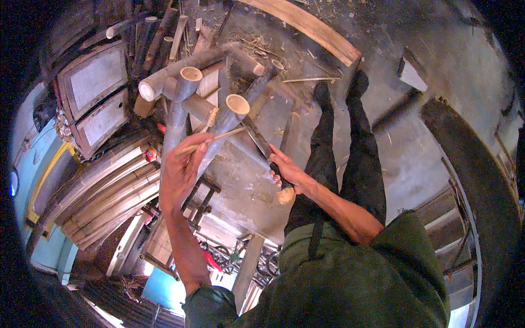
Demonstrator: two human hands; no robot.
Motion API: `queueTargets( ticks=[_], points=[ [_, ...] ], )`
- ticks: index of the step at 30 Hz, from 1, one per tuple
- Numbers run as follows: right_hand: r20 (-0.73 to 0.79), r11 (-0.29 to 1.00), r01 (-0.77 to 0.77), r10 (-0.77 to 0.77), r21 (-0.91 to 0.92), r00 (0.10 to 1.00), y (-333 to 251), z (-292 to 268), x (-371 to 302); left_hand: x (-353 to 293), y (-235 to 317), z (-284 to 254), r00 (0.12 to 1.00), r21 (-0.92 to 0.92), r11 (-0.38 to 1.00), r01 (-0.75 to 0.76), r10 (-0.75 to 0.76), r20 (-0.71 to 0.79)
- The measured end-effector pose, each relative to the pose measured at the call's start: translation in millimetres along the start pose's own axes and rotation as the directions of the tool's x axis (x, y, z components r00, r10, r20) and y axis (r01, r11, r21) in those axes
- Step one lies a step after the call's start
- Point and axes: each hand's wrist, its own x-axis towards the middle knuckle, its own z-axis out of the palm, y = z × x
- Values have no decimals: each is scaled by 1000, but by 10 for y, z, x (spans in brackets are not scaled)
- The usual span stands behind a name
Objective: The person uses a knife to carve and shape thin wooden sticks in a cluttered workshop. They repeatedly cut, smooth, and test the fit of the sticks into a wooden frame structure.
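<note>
A thin bamboo strip (221, 136) is pinched in the fingers of my left hand (183, 172). Its far tip reaches close to the blade of a knife (256, 135), and I cannot tell whether the two touch. The knife's dark handle, with a pale knob at its end, lies in the closed grip of my right hand (287, 168). Just beyond the strip, a thick bamboo pole (223, 119) shows its round cut end. A second bamboo pole (178, 101) leans beside it, left of my left hand.
More bamboo poles (183, 68) cross behind. A curved plank (306, 22) lies on the floor ahead, and a metal-looking wedge shape (411, 74) is at the far right. Stacked split bamboo slats (112, 191) stand at left, near a framed panel cabinet (98, 76). My outstretched legs (363, 142) occupy the right-centre.
</note>
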Motion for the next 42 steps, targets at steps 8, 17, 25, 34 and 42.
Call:
queueTargets(
  ticks=[8, 17, 25, 34, 42],
  points=[
    [-54, 997, 7, -3, 71, 999, 64, 2, -24, -85, 28, -137, 970, -155, 984, -92, 54, -238],
    [-24, 987, -68, 72, 143, 997, 30, -56, -246, -129, -140, -113, 831, -379, 890, -253, -1, -557],
    [-13, 992, 18, -20, -126, 1000, -136, 56, -427, -475, -585, -5, 747, -262, 965, 11, -182, -639],
    [-260, 722, 273, -533, -636, 805, -253, -670, -193, 148, -1281, 1368, 992, 561, 825, -69, 118, -51],
    [-378, 724, 248, -583, -644, 719, -383, -1419, -709, 877, -1256, 1494, 991, 844, 523, -119, 113, 70]
  ],
)
